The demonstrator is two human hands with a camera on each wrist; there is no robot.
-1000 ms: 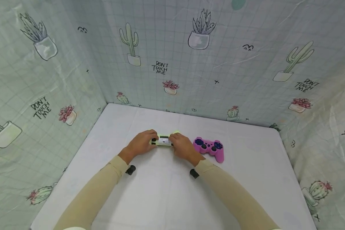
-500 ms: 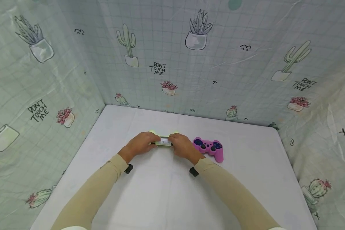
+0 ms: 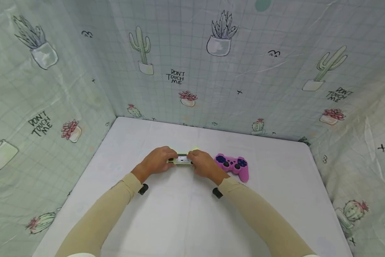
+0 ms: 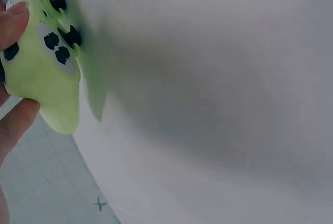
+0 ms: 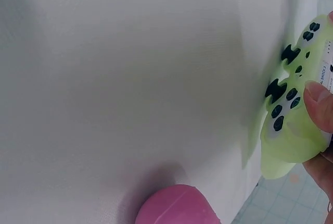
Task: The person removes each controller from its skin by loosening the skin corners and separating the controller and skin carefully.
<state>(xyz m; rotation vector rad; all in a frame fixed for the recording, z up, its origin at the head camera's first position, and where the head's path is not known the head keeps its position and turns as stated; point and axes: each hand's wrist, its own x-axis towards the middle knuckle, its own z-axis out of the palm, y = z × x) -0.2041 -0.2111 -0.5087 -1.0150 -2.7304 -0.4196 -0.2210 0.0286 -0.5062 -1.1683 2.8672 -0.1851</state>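
Observation:
A lime-green game controller (image 3: pixel 183 160) is held between both hands near the middle of the table. Its narrow edge, with a pale printed label, faces the head camera. My left hand (image 3: pixel 157 160) grips one end, and the left wrist view shows the thumb (image 4: pixel 14 25) on the label edge with fingers beneath. At the other end my right hand (image 3: pixel 206 165) grips it, thumb (image 5: pixel 320 108) pressed near the label. Black sticks and buttons on the controller (image 5: pixel 294 138) face the tabletop, which carries its shadow. A pink game controller (image 3: pixel 236 165) lies beside the right hand, buttons up.
The white-covered table (image 3: pixel 179 214) meets a cactus-printed cloth (image 3: pixel 195 64) at the back and both sides. Black wrist cameras (image 3: pixel 143 189) sit under the cuffs. In the right wrist view, a rounded part of the pink controller (image 5: pixel 179 208) shows at the bottom.
My left thumb and fingers shift inward on the green controller, then back outward slightly. The right hand keeps its hold, and the pink controller stays put. The head view moves a little.

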